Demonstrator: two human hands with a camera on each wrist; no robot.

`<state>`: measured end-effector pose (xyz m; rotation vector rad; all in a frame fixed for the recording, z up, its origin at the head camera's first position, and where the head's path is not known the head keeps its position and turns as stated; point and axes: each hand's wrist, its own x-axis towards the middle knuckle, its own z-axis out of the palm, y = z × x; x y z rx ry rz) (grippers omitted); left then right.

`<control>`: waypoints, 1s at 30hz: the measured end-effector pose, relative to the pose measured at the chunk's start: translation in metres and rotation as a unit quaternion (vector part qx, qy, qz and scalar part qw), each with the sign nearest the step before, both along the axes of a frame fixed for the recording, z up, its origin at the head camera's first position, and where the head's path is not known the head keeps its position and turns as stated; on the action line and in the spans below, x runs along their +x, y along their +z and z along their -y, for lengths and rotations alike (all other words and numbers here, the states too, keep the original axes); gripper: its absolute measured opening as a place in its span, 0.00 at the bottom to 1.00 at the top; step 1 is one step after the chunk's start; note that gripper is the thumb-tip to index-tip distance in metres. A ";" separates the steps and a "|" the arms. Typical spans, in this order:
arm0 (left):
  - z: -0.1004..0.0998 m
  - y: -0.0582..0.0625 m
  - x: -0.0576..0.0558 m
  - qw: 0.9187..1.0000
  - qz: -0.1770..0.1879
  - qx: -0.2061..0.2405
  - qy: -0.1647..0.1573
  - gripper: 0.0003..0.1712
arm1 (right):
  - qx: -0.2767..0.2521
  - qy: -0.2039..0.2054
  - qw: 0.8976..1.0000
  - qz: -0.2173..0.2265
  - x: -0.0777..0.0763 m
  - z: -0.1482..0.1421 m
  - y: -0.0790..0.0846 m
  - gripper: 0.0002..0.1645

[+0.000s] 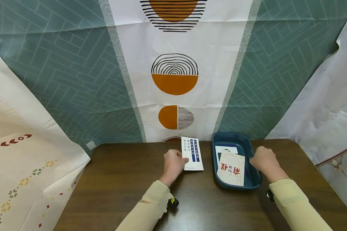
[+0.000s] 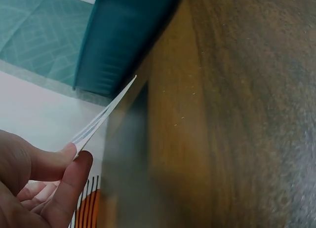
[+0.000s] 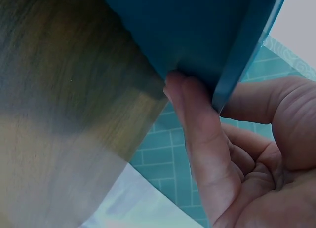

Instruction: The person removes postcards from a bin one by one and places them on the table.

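My left hand [image 1: 174, 163] pinches a white card [image 1: 194, 155] with blue bands and vertical lettering between thumb and fingers. Seen edge-on in the left wrist view, the card [image 2: 106, 115] tilts up from the fingertips, left of the blue bin. At the right, my right hand [image 1: 265, 161] grips the rim of the dark blue bin [image 1: 248, 141]; in the right wrist view the thumb lies on one side of the bin's wall [image 3: 197, 35] and fingers on the other. A cream card [image 1: 231, 168] with red characters lies inside the bin, over another white card [image 1: 226, 149].
The bin and hands are over a brown wooden table [image 1: 127, 179]. A green and white patterned cloth [image 1: 176, 41] hangs behind its back edge. Pale patterned cloths hang at the left [image 1: 26, 160] and right [image 1: 329, 112].
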<state>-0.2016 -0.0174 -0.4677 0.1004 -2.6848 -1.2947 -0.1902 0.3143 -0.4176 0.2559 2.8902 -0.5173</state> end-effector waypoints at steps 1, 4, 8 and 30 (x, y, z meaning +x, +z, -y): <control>-0.001 -0.002 0.000 1.000 0.005 -0.001 -0.001 0.14 | -0.001 -0.001 1.000 0.002 0.000 0.000 0.000 0.09; -0.004 -0.006 0.001 1.000 0.015 0.002 -0.010 0.14 | -0.004 -0.005 1.000 0.006 0.000 0.002 0.001 0.09; -0.009 -0.010 0.001 1.000 0.020 -0.001 -0.022 0.15 | -0.007 -0.012 1.000 0.012 0.000 0.004 0.000 0.08; -0.011 -0.028 -0.008 0.997 0.031 -0.065 -0.031 0.19 | 0.003 -0.026 1.000 0.013 -0.003 0.006 -0.006 0.11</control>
